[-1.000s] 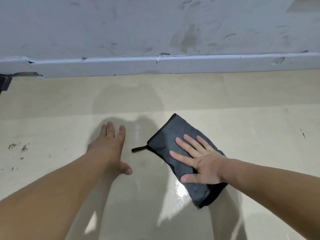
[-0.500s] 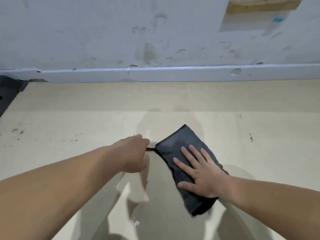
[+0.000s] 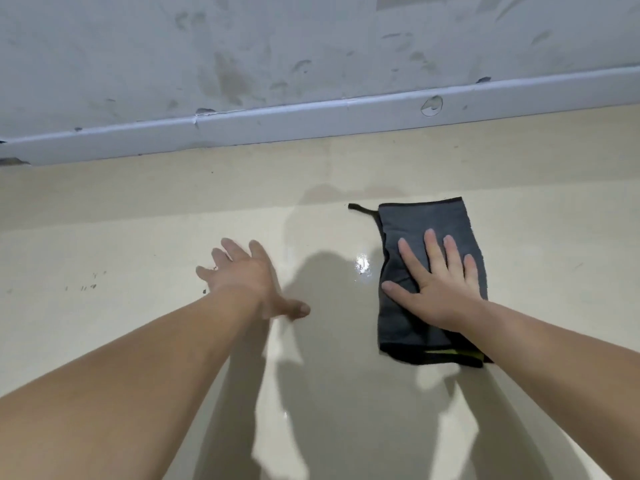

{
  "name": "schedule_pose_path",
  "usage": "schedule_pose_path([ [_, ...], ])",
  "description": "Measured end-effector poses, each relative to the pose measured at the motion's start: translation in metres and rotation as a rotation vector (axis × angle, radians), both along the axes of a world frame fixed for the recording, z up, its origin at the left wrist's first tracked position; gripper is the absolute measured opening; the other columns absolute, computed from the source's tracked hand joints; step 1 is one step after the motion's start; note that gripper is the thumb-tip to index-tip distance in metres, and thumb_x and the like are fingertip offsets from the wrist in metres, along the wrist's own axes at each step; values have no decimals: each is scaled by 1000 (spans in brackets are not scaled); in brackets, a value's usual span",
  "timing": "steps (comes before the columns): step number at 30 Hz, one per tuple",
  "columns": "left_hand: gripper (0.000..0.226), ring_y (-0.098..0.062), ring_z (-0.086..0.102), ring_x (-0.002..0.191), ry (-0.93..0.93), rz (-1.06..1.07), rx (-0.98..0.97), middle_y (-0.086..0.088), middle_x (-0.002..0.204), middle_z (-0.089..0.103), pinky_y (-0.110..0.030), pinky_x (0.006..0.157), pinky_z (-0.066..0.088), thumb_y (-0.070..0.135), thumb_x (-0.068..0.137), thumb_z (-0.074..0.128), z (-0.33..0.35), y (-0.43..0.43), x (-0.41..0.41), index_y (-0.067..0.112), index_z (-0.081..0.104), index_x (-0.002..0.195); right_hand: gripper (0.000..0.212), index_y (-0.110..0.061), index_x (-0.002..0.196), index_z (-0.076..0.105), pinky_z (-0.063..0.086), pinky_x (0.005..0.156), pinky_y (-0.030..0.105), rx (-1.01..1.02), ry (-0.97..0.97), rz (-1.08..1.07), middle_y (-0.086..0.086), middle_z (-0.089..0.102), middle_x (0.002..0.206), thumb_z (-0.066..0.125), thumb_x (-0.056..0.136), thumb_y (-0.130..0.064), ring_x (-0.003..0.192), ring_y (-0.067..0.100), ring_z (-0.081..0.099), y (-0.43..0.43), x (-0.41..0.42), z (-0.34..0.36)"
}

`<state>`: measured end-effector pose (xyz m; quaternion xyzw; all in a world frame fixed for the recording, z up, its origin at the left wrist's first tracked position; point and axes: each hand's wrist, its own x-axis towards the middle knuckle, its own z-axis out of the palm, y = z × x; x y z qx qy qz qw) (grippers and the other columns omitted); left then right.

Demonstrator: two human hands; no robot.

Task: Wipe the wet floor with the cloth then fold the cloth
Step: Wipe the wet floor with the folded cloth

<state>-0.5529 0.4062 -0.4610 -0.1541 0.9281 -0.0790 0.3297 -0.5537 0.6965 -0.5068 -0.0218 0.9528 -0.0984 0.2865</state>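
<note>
Cloth (image 3: 424,220): dark grey, doubled, soft, probably damp, light; right hand (image 3: 438,292) pressing flat, grip uncurled; left hand (image 3: 242,277) spread, holding nothing; best pinched at far hem.

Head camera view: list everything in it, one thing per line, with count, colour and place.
wall: one, grey with scuff marks, across the top.
skirting board: one, pale, chipped, along the foot of the wall.
floor: one, beige, glossy, fills the lower part of the view.
wet patch: one, shiny, on the floor just left of the cloth.
specks: several, dark, on the floor at the left.
cloth: one, dark grey, folded, flat on the floor right of centre.
loop: one, black, at the cloth's far left corner.
hands: two, bare; left hand open with fingers spread, low over the floor; right hand flat on the cloth.
</note>
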Motion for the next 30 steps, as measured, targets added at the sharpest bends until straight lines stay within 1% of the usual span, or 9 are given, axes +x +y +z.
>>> schedule_pose_path([
  [4, 166, -44, -1, 154, 46, 53, 176, -20, 168, -8, -60, 110, 40, 103, 32, 59, -21, -21, 6, 24, -12, 160, 88, -51, 156, -16, -16, 121, 56, -1, 46, -274, 2, -30, 167, 17, 84, -90, 152, 31, -31, -55, -46, -8],
  [7, 164, -45, -9, 154, 71, 56, 195, -20, 168, -14, -61, 115, 34, 101, 36, 59, -28, -21, 8, 26, -17, 160, 89, -46, 158, -16, -16, 121, 60, -9, 58, -325, 7, -31, 167, 14, 86, -88, 151, 34, -32, -98, -92, -9],
  [10, 163, -47, -15, 154, 78, 77, 236, -22, 167, -21, -65, 120, 23, 97, 42, 66, -29, -21, 6, 25, -20, 160, 91, -47, 158, -16, -17, 120, 59, -7, 52, -137, 6, -32, 166, 17, 84, -91, 151, 34, -33, -135, -129, -10],
  [14, 163, -49, -16, 154, 74, 85, 259, -25, 167, -23, -68, 120, 19, 93, 45, 72, -29, -25, 3, 23, -20, 160, 88, -53, 157, -11, -16, 122, 56, -12, 114, 319, 1, -28, 168, 19, 84, -91, 152, 28, -31, -172, -131, -15],
  [18, 163, -49, -18, 153, 58, 95, 256, -24, 166, -25, -68, 120, 16, 92, 47, 73, -29, -26, 3, 23, -22, 160, 86, -56, 156, -10, -16, 124, 50, -22, 156, 672, -7, -29, 167, 13, 81, -90, 152, 19, -32, -137, -107, -11],
  [20, 164, -49, -18, 153, 52, 100, 241, -23, 166, -26, -68, 121, 17, 93, 45, 72, -30, -27, 3, 23, -22, 160, 83, -59, 153, -13, -19, 123, 45, 6, 130, 725, -12, -34, 163, 10, 79, -89, 149, 15, -36, -99, -99, -5],
  [22, 165, -48, -16, 154, 53, 91, 221, -22, 167, -24, -67, 120, 21, 95, 42, 69, -31, -28, 3, 24, -21, 160, 82, -62, 151, -15, -19, 123, 42, 18, 113, 604, -15, -32, 164, 7, 78, -91, 149, 10, -36, -61, -90, -2],
  [27, 165, -45, -13, 155, 69, 84, 194, -18, 168, -19, -63, 117, 27, 99, 35, 64, -27, -25, 7, 28, -17, 160, 80, -57, 156, -7, -11, 125, 47, 73, 177, -12, -8, -19, 170, 17, 87, -87, 155, 17, -23, -21, -57, -12],
  [30, 166, -42, -4, 156, 71, 68, 165, -18, 169, -10, -60, 115, 31, 97, 31, 67, -15, -18, 2, 25, -7, 160, 80, -54, 156, -13, -15, 124, 49, 73, 134, 2, -3, -27, 168, 15, 88, -86, 153, 22, -30, -33, -28, -9],
])
